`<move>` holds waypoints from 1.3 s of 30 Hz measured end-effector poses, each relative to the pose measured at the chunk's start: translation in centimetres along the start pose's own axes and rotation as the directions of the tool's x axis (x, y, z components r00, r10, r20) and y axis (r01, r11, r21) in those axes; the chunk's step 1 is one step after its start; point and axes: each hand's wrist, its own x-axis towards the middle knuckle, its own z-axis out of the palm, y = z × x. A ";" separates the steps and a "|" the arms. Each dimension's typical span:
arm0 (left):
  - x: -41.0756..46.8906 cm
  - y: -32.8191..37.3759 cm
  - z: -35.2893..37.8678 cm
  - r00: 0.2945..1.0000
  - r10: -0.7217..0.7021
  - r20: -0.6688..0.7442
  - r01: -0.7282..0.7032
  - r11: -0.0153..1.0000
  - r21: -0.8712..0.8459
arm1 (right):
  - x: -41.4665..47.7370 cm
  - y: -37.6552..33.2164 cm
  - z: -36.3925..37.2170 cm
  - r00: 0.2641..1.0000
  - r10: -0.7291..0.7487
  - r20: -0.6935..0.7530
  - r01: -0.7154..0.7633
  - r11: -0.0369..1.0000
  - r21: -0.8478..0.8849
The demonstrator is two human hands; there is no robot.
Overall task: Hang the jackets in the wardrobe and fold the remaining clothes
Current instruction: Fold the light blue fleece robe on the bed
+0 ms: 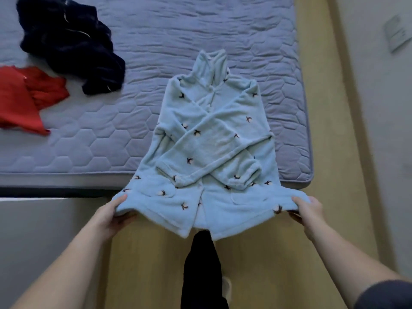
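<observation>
1. Hands first: both are pinching the bottom hem of the pale blue fleece top with the little dark flower print (214, 139). The left hand (113, 214) has one hem corner and the right hand (308, 210) the other, thumbs on top.
2. The top lies on the grey-blue quilted mattress (178, 25), near its front right corner. Its sleeves are crossed over the chest and its hem is held up past the mattress's front edge.
3. My guess: the hem gets folded up toward the collar next.
4. What could go wrong: the crossed sleeves are only resting there, so a fast flip could slide them out. Uneven lifting would skew the fold.
5. The crumpled navy garment (71, 43) and the red garment (26, 97) sit at the mattress's far left, not folded yet.
</observation>
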 end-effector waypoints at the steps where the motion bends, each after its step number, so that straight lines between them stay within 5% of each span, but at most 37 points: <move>1: 0.1 2.5 1.7 0.999 0.054 0.010 -0.053 0.997 -0.051 | 0.7 -2.7 1.0 0.995 -0.066 -0.070 0.065 0.998 -0.004; 5: 1.3 14.3 9.2 0.977 0.211 0.016 -0.201 0.947 -0.249 | 3.8 -16.0 5.2 0.964 -0.213 -0.161 0.236 0.962 0.140; 11: 6.6 32.9 20.0 0.895 0.444 -0.041 -0.438 0.860 -0.263 | 9.6 -34.9 11.7 0.900 -0.401 -0.172 0.428 0.890 0.160; 14: 10.5 37.8 24.9 0.839 0.537 0.084 -0.533 0.844 -0.069 | 12.7 -39.0 15.7 0.879 -0.477 0.000 0.469 0.865 0.178; 16: 13.4 37.4 27.2 0.823 0.559 0.098 -0.564 0.788 0.246 | 14.3 -38.0 18.5 0.865 -0.477 0.153 0.480 0.877 0.023; 18: 16.0 34.0 28.1 0.764 0.624 0.162 -0.569 0.535 0.624 | 15.4 -33.9 20.8 0.833 -0.477 0.281 0.546 0.790 -0.278; 20: 18.2 29.4 28.2 0.688 0.640 0.342 -0.518 0.103 0.849 | 16.2 -28.6 22.5 0.779 -0.440 0.447 0.622 0.452 -0.639; 22: 20.0 25.5 28.4 0.644 0.578 0.501 -0.443 -0.251 0.860 | 16.8 -24.0 24.0 0.727 -0.365 0.582 0.646 0.077 -0.759; 25: 22.6 21.8 29.1 0.631 0.392 0.670 -0.452 -0.516 0.728 | 17.7 -20.3 25.9 0.651 -0.267 0.710 0.684 -0.199 -0.702; 29: 25.5 19.1 29.0 0.680 0.282 0.677 -0.384 -0.650 0.656 | 20.0 -19.0 26.3 0.696 -0.274 0.664 0.560 -0.372 -0.740; 33: 25.2 17.0 29.8 0.615 0.369 0.697 -0.270 -0.732 0.625 | 21.0 -17.5 26.6 0.472 -0.543 0.694 0.635 -0.336 -0.695; 36: 24.9 15.8 29.9 0.569 0.435 0.698 -0.236 -0.727 0.645 | 20.9 -16.7 25.8 0.560 -0.428 0.709 0.609 -0.368 -0.703; 39: 23.7 15.5 28.6 0.673 0.346 0.654 -0.196 -0.769 0.608 | 18.4 -15.6 23.8 0.576 -0.368 0.730 0.597 -0.420 -0.683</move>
